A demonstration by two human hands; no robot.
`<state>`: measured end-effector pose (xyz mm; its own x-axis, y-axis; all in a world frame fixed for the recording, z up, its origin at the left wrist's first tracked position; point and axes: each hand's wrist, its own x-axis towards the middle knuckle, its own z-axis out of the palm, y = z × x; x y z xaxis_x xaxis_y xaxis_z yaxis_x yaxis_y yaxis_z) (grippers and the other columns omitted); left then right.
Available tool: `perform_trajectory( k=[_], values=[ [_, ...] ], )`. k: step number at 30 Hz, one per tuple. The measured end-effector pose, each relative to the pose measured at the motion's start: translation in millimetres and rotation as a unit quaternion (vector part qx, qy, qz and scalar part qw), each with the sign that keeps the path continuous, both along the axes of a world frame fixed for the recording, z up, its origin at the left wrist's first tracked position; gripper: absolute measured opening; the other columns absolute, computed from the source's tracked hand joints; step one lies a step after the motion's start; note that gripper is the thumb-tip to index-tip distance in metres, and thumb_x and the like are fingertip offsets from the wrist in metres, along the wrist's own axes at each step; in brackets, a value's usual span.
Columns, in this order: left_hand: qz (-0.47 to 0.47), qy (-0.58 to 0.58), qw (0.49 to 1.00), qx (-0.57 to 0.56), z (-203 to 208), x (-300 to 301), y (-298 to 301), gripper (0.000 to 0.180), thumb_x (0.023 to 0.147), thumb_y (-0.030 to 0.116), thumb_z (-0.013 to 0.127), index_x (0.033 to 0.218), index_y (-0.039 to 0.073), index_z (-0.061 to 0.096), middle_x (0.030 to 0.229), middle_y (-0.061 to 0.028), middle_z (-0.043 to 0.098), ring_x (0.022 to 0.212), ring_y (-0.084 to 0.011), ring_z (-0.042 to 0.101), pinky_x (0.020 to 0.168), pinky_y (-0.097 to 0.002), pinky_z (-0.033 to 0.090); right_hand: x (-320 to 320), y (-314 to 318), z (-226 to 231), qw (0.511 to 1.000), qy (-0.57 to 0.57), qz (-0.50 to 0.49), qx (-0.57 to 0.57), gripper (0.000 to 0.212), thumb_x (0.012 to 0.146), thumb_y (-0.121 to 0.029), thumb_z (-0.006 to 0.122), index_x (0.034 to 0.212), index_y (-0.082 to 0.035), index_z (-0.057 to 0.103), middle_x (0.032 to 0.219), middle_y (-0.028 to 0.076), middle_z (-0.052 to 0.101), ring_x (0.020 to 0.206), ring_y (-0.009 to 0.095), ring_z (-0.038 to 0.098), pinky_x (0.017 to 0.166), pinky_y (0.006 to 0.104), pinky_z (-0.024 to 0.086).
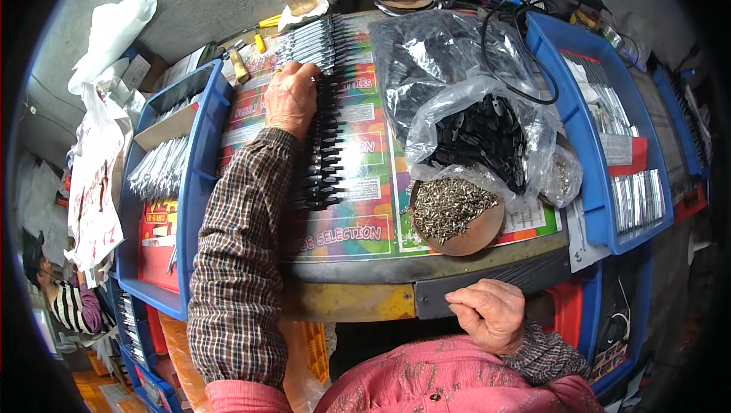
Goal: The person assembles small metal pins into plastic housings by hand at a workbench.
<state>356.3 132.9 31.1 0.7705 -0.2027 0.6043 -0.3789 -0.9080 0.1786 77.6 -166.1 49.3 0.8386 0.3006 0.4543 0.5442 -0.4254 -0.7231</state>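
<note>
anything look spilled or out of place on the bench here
Nothing looks spilled. The small metal screws stay heaped in their round bowl, the row of black parts under the left hand lies orderly, and the right hand rests at the bench edge.

Workbench (358, 268): printed sheet (365, 184), black parts row (327, 146), screw bowl (455, 216), plastic bags (472, 116).

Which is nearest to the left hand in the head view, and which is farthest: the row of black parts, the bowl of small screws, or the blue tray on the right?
Measured from the left hand:
1. Row of black parts: right beside the hand, touching its fingers.
2. Bowl of small screws: lower right, near the table's front edge.
3. Blue tray: far right side.
</note>
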Motion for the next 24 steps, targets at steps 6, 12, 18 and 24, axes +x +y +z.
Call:
perform_trajectory(
  k=[6,12,18,24],
  values=[
    [0.024,0.0,1.0,0.013,2,-8,-1,0.019,0.082,0.007,0.053,0.096,0.013,0.065,0.092,-0.013,0.061,0.09,-0.0358,0.06,0.077,-0.045,0.049,-1,2,-1,1.0,-0.006,-0.002,-0.011,0.019,0.073,-0.001,0.074,0.09,-0.003,0.066,0.07,0.009,0.062,0.059,0.025,0.062,0.053,0.0339,0.05],
    [0.008,0.057,0.998,0.039,32,-53,3,0.024,0.076,0.001,0.063,0.098,0.011,0.066,0.098,-0.0106,0.062,0.095,-0.0319,0.061,0.081,-0.0406,0.05,-3,6,1,1.0,0.013,0.0,-0.018,0.016,0.073,0.001,0.071,0.087,-0.004,0.067,0.07,0.009,0.063,0.059,0.025,0.062,0.055,0.0339,0.05],
    [-0.056,0.035,0.995,0.071,52,-135,5,0.012,0.076,0.002,0.06,0.087,0.007,0.062,0.087,-0.0095,0.06,0.077,-0.0305,0.063,0.063,-0.0399,0.051,-6,4,-3,0.999,-0.001,-0.046,-0.027,0.013,0.075,0.004,0.067,0.087,-0.002,0.066,0.069,0.01,0.062,0.059,0.023,0.06,0.055,0.0317,0.047],
    [0.05,-0.028,0.995,0.078,77,-204,64,0.01,0.075,0.004,0.063,0.083,0.009,0.062,0.078,-0.008,0.06,0.07,-0.0292,0.063,0.06,-0.0384,0.051,-7,3,-7,0.999,0.018,-0.034,-0.024,0.012,0.078,0.005,0.065,0.088,-0.001,0.065,0.072,0.008,0.061,0.057,0.018,0.055,0.053,0.0283,0.042]
  ],
)
